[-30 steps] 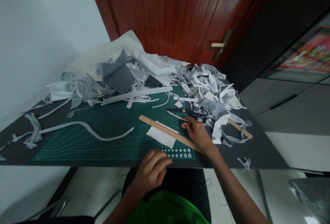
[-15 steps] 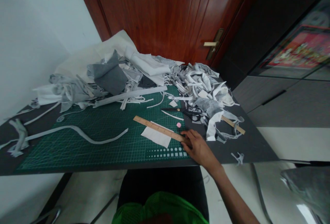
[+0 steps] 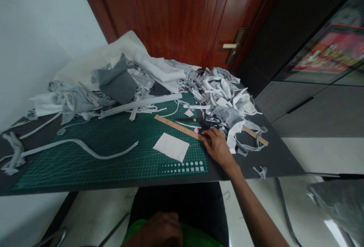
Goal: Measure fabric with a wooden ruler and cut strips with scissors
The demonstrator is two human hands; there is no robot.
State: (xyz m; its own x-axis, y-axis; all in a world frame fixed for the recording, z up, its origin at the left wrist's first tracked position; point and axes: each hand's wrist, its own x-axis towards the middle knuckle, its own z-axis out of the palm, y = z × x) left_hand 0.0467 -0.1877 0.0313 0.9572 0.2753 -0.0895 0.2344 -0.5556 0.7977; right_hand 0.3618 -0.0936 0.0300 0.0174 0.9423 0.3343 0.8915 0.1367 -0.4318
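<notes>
My right hand (image 3: 218, 146) pinches the near right end of a wooden ruler (image 3: 179, 126), which slants across the green cutting mat (image 3: 99, 171). Just in front of the ruler lies a white four-sided piece of cloth (image 3: 171, 147), flat and uncovered. Black scissors (image 3: 186, 120) rest beyond the ruler, with a small pink piece (image 3: 196, 130) between them and my hand. Low at the bottom edge, my left hand (image 3: 163, 227) is over my lap, dark and blurred, its fingers not clear.
Heaped grey and white cloth scraps (image 3: 220, 87) line the back and right of the dark table (image 3: 273, 159). A second wooden ruler (image 3: 256, 136) is partly under scraps at the right. A long pale strip (image 3: 85, 144) curls across the mat's left.
My right hand has moved the ruler away from me, off the white cloth piece and towards the scissors. My left hand has come into view at the bottom.
</notes>
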